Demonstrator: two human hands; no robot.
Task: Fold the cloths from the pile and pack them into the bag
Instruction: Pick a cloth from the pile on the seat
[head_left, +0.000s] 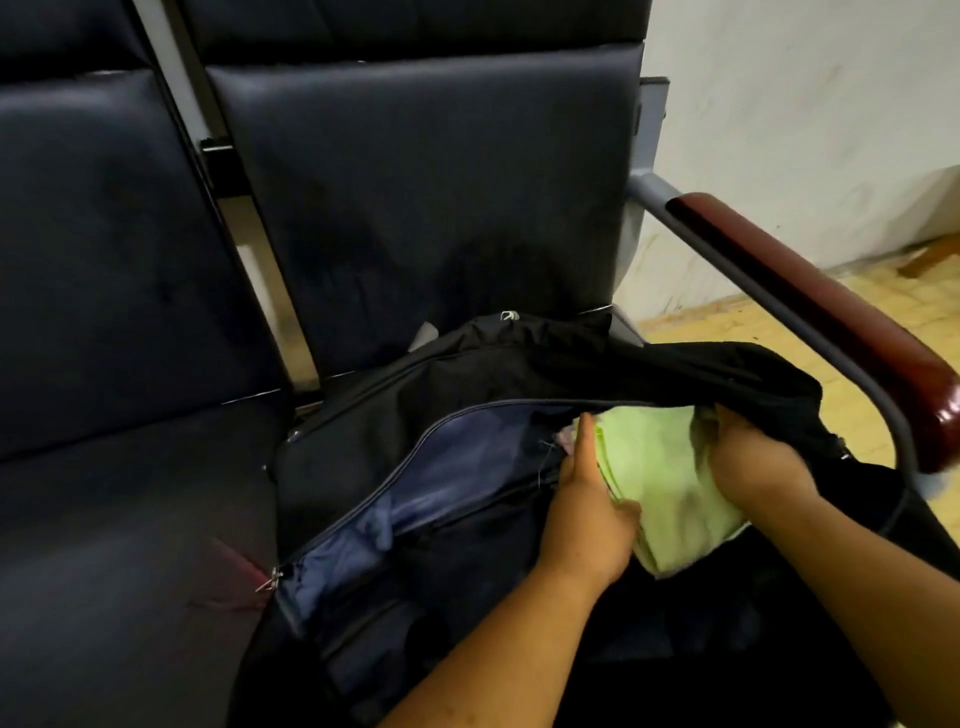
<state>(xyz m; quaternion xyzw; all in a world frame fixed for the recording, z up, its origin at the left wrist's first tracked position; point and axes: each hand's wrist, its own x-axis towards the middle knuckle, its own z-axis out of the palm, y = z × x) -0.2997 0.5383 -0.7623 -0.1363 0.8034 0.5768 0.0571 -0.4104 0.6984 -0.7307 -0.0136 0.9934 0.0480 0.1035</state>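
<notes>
A black bag (395, 415) with a blue-grey lining lies unzipped on a dark chair seat. A folded light green cloth (670, 488) sits partly inside its opening, under the raised black flap. My left hand (587, 514) holds the cloth's left edge, thumb on top and fingers reaching into the bag. My right hand (753, 457) grips the cloth's right side, its fingertips hidden under the flap. A bit of pinkish cloth (566, 441) shows deeper in the bag beside my left fingers.
The bag rests on a row of dark padded chairs (130, 322). A grey metal armrest with a reddish-brown wooden top (810, 306) curves along the right. Beyond it are a yellowish tiled floor (727, 332) and a white wall.
</notes>
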